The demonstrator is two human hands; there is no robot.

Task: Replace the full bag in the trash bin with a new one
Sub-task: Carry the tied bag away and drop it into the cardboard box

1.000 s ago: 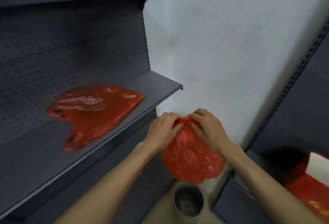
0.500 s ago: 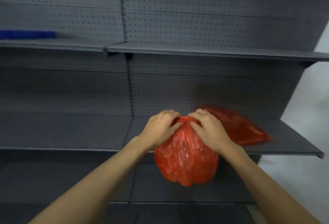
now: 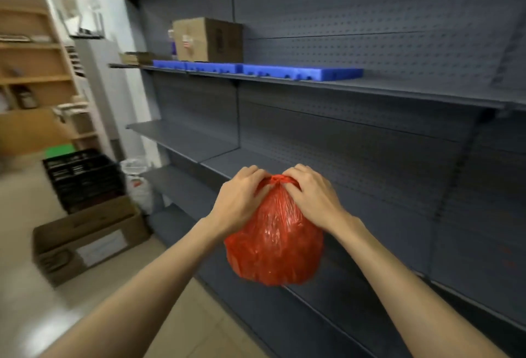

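A full red plastic bag hangs in the air in front of me, its neck bunched at the top. My left hand and my right hand both grip that gathered neck, one on each side. The bag bulges round below my hands and hangs in front of the grey metal shelving. Neither the trash bin nor the spare red bag is in view.
Blue foam blocks and a cardboard box sit on an upper shelf. On the floor to the left are an open cardboard box, a black crate and a white bag. Wooden shelves stand far left.
My view has swung left along the shelving. The trash bin, then the spare red bag on the shelf, have dropped out of sight. Both hands keep the same hold on the bag's neck.
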